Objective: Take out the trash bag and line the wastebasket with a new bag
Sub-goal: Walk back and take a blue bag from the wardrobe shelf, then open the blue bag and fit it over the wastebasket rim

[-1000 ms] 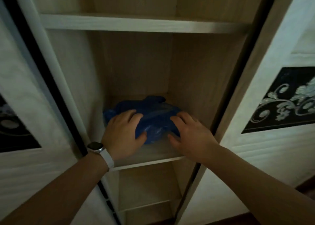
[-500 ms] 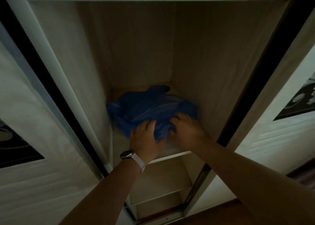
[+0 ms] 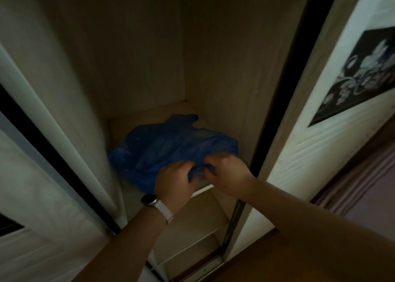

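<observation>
While both arms reach into the open wardrobe, the left hand (image 3: 174, 181) and right hand (image 3: 226, 172) sit close together, each pinching the near edge of the blue bag (image 3: 168, 147). It lies crumpled on a wooden shelf (image 3: 132, 196), toward the right wall. Watch (image 3: 149, 199) on left wrist; patterned door panel (image 3: 359, 74) at right.

Dim in here, cupboard (image 3: 149, 57) interior murky brown, back wall darkest. Pale light hits door (image 3: 333, 132) on my right & frame edge at left. Wide-angle bends frame lines near edges. My forearms blur at bottom; bag (image 3: 171, 145) soft, grainy w/ noise
</observation>
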Tool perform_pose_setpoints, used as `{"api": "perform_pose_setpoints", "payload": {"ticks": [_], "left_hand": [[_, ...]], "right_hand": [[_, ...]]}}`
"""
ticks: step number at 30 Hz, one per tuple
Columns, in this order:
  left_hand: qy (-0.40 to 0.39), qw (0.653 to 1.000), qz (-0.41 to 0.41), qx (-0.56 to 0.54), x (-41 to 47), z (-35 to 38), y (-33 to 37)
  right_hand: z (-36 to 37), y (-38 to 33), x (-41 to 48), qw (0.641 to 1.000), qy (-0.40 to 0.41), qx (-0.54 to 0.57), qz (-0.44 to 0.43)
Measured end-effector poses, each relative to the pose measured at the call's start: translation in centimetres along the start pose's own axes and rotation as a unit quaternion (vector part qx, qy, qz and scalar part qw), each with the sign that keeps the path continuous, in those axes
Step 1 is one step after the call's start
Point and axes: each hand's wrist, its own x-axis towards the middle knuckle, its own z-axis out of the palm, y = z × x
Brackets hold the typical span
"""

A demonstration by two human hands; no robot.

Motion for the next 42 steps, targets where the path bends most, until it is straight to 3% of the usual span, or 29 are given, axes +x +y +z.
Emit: {"api": "perform_pose_setpoints", "payload": {"ticks": [12, 18, 21, 28, 35, 42], "left_hand": [[-0.027, 0.993, 0.073, -0.091, -4.4, -2.1, 11.6], [-0.12, 0.981, 0.081, -0.13, -8.4, -1.6, 19.2], [-0.131, 0.978, 0.092, -0.136, -11.1, -1.4, 23.1], [-0.144, 0.959, 0.186, -0.161, -15.3, -0.6, 30.5], [-0.213, 0.905, 0.293, -0.224, -17.8, 2.2, 38.7], [-0.291, 0.833, 0.341, -0.323, -18.6, 5.7, 47.3]], "right_hand": [[-9.3, -2.7, -11.8, 0.996, 0.088, -0.016, -0.005], [-13.1, -4.3, -20.3, 0.994, 0.108, -0.028, 0.013], [-14.7, -5.1, -24.3, 0.991, 0.126, -0.023, 0.021], [-18.9, -6.1, -34.0, 0.985, 0.154, -0.054, 0.063], [-23.9, -4.3, -45.7, 0.956, 0.192, -0.123, 0.187], [-27.4, -2.3, -58.1, 0.88, 0.27, -0.117, 0.372]]}}
